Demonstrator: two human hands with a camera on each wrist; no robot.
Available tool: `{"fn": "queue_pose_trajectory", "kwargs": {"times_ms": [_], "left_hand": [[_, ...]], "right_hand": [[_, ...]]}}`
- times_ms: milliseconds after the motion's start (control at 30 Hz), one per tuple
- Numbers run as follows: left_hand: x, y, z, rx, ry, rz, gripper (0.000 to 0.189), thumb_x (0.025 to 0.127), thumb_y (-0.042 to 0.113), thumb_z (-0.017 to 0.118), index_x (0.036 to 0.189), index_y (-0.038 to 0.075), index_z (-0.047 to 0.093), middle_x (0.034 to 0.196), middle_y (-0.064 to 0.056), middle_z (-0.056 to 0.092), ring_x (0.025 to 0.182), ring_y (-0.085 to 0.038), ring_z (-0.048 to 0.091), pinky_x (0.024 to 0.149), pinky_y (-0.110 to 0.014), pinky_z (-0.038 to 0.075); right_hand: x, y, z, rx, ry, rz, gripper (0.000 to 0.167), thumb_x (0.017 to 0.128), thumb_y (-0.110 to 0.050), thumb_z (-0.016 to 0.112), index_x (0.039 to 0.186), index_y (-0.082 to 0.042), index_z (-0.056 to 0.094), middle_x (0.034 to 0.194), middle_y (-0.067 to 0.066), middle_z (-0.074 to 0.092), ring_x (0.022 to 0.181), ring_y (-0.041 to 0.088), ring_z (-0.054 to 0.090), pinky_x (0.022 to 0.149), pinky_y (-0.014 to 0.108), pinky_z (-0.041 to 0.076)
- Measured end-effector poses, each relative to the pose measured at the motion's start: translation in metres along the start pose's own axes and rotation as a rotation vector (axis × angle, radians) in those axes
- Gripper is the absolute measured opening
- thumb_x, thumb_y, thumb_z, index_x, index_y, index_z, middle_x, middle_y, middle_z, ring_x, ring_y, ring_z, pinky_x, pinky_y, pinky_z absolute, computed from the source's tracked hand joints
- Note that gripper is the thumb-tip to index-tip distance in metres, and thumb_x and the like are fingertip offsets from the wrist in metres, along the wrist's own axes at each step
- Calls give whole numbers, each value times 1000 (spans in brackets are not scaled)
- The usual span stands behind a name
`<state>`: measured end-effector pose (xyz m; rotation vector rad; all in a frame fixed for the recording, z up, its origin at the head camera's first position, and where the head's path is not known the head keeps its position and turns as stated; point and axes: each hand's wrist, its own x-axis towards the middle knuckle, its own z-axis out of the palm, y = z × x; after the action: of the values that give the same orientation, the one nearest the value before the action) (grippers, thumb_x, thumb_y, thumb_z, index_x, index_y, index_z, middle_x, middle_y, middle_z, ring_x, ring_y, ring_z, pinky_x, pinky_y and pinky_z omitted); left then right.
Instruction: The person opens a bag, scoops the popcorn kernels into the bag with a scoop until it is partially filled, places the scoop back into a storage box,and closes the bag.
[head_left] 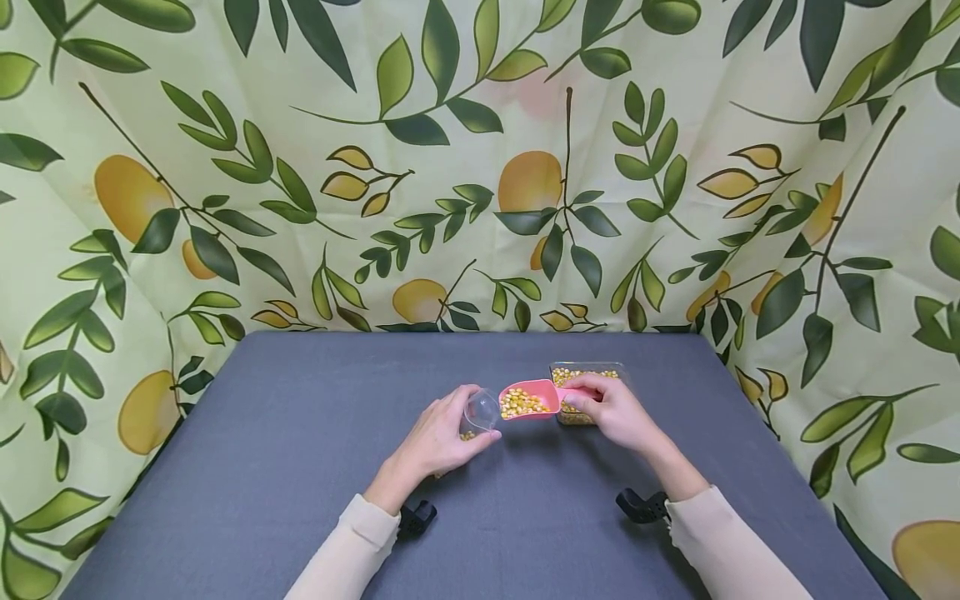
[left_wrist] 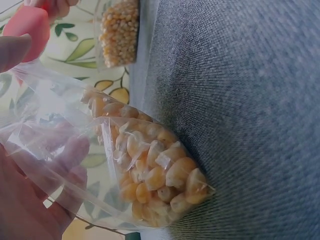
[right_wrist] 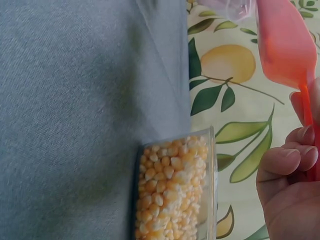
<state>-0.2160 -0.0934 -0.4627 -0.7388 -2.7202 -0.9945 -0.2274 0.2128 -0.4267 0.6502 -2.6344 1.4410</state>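
Note:
My left hand holds a clear plastic bag around its mouth, thumb on one side and fingers on the other. Corn kernels fill the bag's lower part, which hangs close to the tabletop. In my right hand is the handle of a pink scoop, pinched between thumb and fingers. The scoop carries a load of corn kernels, its front edge right beside the bag's round opening. From the right wrist view the scoop's underside shows, hiding its load.
A clear rectangular container of corn kernels stands on the table beneath and behind my right hand. Dark grey cloth covers the table. A leaf-and-fruit patterned curtain hangs behind it and at both sides.

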Motion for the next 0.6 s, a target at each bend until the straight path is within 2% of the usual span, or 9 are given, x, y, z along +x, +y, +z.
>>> {"fn": "queue_pose_trajectory", "kwargs": {"times_ms": [367, 600], "left_hand": [[1, -1, 0, -13, -9, -2, 69, 86, 50, 75, 139, 12, 52, 101, 2, 62, 84, -11, 55, 76, -34, 48], [1, 0, 0, -13, -11, 2, 67, 86, 49, 76, 138, 13, 52, 102, 3, 61, 84, -10, 56, 75, -33, 48]], "right_hand": [[10, -9, 9, 4, -8, -45, 13, 95, -5, 70, 107, -3, 74, 97, 5, 69, 81, 12, 56, 71, 26, 46], [16, -14, 17, -8, -29, -76, 11, 94, -9, 72, 104, -6, 75, 91, 2, 67, 73, 13, 54, 65, 27, 44]]}}
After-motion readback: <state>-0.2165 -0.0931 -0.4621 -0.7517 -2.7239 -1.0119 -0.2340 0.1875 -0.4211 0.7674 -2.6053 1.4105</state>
